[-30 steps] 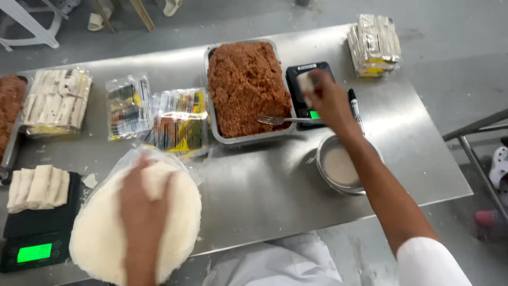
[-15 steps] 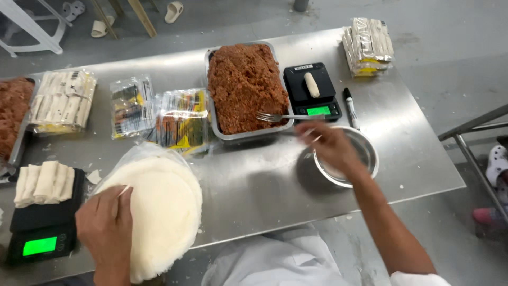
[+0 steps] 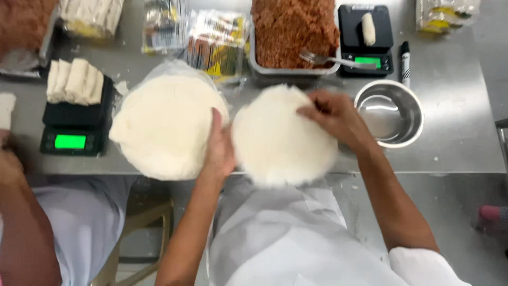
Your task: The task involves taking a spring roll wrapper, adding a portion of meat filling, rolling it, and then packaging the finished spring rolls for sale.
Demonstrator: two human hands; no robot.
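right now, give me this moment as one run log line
left hand: on edge of single round wrapper | right hand: pinching its far edge | wrapper stack: beside left | steel bowl: right

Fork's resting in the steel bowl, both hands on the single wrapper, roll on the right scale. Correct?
Not quite. The head view shows the fork resting on the tray of filling, not in the bowl. Both hands, left and right, touch the wrapper; the roll is on the scale.

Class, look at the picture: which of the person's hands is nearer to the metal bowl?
Right. The right hand rests on the single wrapper just beside the metal bowl; the left hand holds the wrapper's far edge.
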